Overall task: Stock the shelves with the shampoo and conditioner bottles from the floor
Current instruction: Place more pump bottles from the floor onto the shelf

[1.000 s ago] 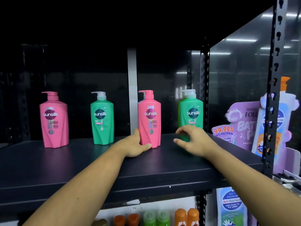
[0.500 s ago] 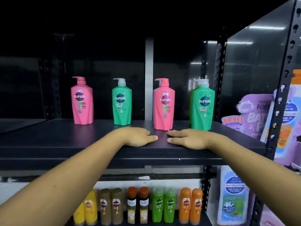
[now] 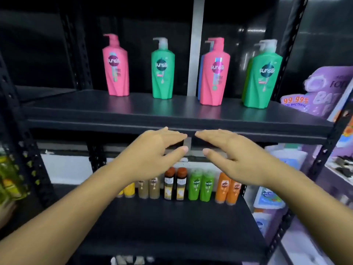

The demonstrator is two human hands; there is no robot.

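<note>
The left hand (image 3: pixel 152 152) and right hand (image 3: pixel 235 155) hang open and empty, fingers straight, fingertips nearly meeting before the upper shelf (image 3: pixel 76 111) edge. Above the left hand stand a pink bottle (image 3: pixel 115 67) and a green bottle (image 3: pixel 162 71). Above the right stand a second pink bottle (image 3: pixel 214 73) and a second green bottle (image 3: pixel 262 77), each seemingly fronting 1 more. Small bottles (image 3: pixel 200 186) line the lower shelf (image 3: pixel 172 222) beneath the hands

Purple anti-bacterial sign (image 3: pixel 315 92), far right
</note>
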